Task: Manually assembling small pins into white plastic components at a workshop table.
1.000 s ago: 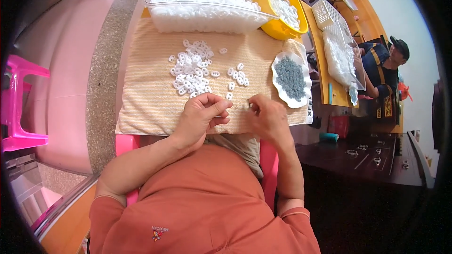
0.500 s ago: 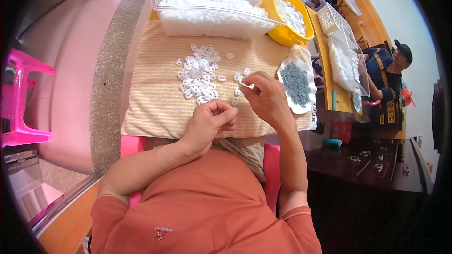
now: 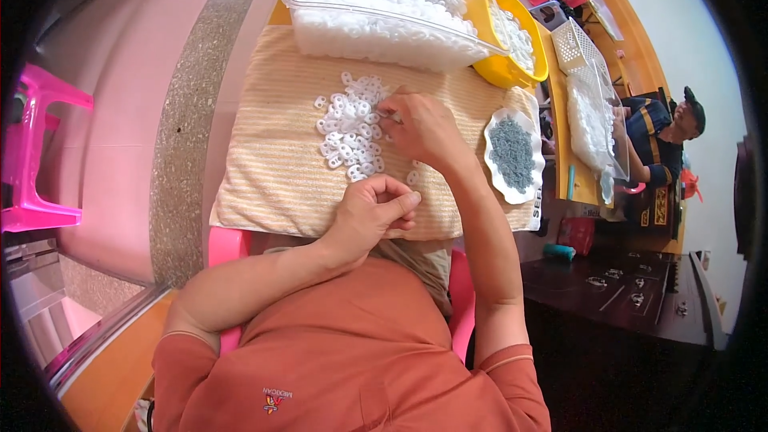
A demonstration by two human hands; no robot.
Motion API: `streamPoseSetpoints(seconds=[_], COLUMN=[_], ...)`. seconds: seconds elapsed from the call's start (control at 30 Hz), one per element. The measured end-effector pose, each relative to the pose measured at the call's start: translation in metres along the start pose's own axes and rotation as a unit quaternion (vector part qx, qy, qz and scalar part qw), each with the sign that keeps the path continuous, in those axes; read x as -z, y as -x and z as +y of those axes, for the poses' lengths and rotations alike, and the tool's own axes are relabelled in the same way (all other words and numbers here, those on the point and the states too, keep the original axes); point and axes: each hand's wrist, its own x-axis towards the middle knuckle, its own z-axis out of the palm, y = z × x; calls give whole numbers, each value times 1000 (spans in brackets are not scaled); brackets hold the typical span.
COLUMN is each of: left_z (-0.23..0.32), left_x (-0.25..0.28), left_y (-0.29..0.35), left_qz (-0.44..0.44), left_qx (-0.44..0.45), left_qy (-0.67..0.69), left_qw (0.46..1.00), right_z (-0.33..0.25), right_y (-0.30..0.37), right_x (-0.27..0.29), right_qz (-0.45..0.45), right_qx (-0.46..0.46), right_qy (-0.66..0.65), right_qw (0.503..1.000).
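A loose heap of small white oval plastic pieces with two holes (image 3: 349,132) lies on the striped towel (image 3: 264,184). My right hand (image 3: 424,130) reaches to the heap's right edge, its fingers curled together beside the pieces. Whatever is between those fingertips is too small to make out. Nearer my body, my left hand (image 3: 374,210) is closed with thumb pressed on the fingers, just below the heap; its contents are hidden. A few loose white pieces (image 3: 413,176) lie under my right wrist, partly covered by it.
A large clear bin (image 3: 392,44) full of white pieces stands at the back, with a yellow tub (image 3: 512,72) beside it. Right of my forearm sits a white scalloped dish (image 3: 494,184) of small grey bits. Another person (image 3: 664,128) sits at a table farther right.
My right hand has moved left, from the loose pieces to the heap's right edge. My left hand keeps its closed pose. The whole view has shifted slightly.
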Motion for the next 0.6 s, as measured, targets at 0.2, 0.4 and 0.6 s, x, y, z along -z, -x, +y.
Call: streamPoseSetpoints(seconds=[0.2, 0.4, 0.6], left_z=[-1, 3, 0], left_x=[-1, -3, -5], left_y=[0, 0, -2], left_qz=[2, 19, 47], left_qx=[0, 0, -75], left_qy=[-8, 0, 39], left_qw=[1000, 1000, 995], right_z=[0, 10, -10], right_y=[2, 40, 96], right_x=[-1, -2, 8], right_qz=[13, 136, 49], right_qx=[2, 41, -81], right_qy=[20, -129, -402], right_qw=[1000, 981, 911])
